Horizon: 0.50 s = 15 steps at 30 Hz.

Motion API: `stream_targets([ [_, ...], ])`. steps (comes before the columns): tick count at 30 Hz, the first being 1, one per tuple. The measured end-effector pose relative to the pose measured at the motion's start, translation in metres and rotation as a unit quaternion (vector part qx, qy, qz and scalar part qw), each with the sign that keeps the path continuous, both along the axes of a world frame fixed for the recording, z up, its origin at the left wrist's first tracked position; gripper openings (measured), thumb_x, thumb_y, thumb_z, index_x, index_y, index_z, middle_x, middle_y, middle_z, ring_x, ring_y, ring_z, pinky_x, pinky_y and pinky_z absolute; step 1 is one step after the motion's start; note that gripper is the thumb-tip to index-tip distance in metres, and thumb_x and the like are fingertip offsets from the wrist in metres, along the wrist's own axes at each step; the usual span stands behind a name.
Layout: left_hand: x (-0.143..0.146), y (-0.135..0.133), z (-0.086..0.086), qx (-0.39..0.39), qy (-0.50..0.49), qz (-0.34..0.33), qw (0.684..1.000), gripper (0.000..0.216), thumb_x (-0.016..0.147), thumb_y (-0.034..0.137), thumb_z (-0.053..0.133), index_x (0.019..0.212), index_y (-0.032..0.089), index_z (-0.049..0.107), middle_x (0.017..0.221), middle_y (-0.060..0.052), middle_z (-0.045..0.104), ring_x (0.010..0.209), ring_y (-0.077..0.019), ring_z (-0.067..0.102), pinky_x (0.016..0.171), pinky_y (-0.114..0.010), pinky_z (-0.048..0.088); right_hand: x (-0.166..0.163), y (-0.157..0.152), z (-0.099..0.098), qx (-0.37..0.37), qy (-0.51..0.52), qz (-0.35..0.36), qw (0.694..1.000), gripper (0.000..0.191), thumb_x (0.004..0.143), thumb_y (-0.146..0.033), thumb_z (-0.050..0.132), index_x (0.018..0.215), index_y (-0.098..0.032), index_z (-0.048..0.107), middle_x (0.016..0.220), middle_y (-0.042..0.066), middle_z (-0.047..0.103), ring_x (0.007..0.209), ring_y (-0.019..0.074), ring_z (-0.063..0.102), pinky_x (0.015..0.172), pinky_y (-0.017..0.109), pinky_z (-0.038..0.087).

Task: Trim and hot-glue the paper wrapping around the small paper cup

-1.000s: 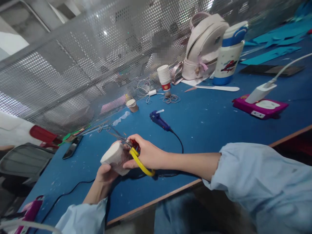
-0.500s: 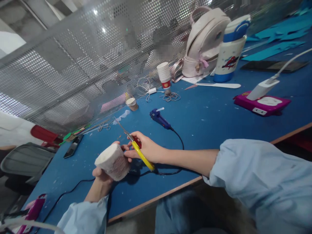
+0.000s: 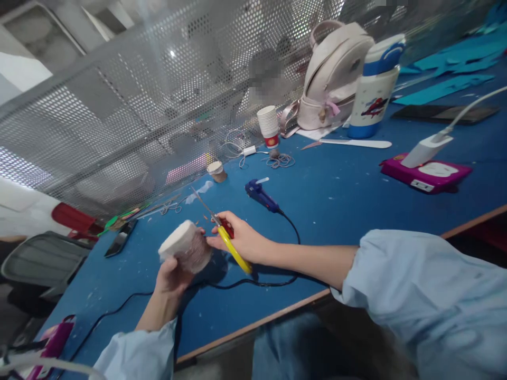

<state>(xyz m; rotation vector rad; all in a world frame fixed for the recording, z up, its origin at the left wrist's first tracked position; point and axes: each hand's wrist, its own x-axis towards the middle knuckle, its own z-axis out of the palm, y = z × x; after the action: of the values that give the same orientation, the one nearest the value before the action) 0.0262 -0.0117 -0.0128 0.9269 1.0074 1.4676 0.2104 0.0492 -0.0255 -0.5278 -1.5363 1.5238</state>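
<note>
My left hand (image 3: 172,277) is closed around a white, cup-shaped piece (image 3: 186,247) with a pinkish, rough-textured band on its side. It is held tilted above the blue table (image 3: 317,216). In my right hand (image 3: 241,240) are scissors (image 3: 233,250) with yellow and red handles, their blades pointing away to the upper left. The right fingertips are close to the wrapped side of the piece; whether they touch it I cannot tell. Beyond my right hand lies a blue hot glue gun (image 3: 261,195), its black cord running under my forearm.
Paper cups (image 3: 268,126) stand stacked near the mesh partition (image 3: 130,105), with a small covered cup (image 3: 216,171) to their left. A pale backpack (image 3: 336,74), a bottle (image 3: 374,89) and a magenta power strip (image 3: 428,171) are to the right. A phone (image 3: 121,238) lies far left.
The white piece has tipped and turned slightly in my left hand, moving up a little. My right hand and the scissors have shifted slightly; the view has also moved a bit.
</note>
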Motion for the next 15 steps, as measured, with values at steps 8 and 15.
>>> stream_targets([
  [8,0.032,0.009,0.002,0.003,0.076,0.063,0.995,0.065,0.056,0.041,0.087,0.114,0.018,0.068,0.112,-0.010,0.072,0.106,-0.0296,0.066,0.092,-0.038,0.053,0.006,-0.004,0.003,0.040,-0.018,-0.027,0.999,0.067,0.061,-0.037,0.088,0.110,-0.022,0.046,0.099,0.000,0.061,0.083,0.0149,0.058,0.079,0.031,0.047],
  [15,0.036,0.003,0.001,0.004,0.091,0.054,0.994,0.066,0.059,0.058,0.082,0.111,0.021,0.067,0.114,-0.009,0.070,0.114,-0.0303,0.061,0.091,-0.037,0.051,0.000,0.002,-0.004,-0.042,0.028,0.027,0.998,0.070,0.053,-0.031,0.091,0.104,-0.021,0.044,0.089,-0.003,0.060,0.079,0.0143,0.059,0.073,0.029,0.049],
])
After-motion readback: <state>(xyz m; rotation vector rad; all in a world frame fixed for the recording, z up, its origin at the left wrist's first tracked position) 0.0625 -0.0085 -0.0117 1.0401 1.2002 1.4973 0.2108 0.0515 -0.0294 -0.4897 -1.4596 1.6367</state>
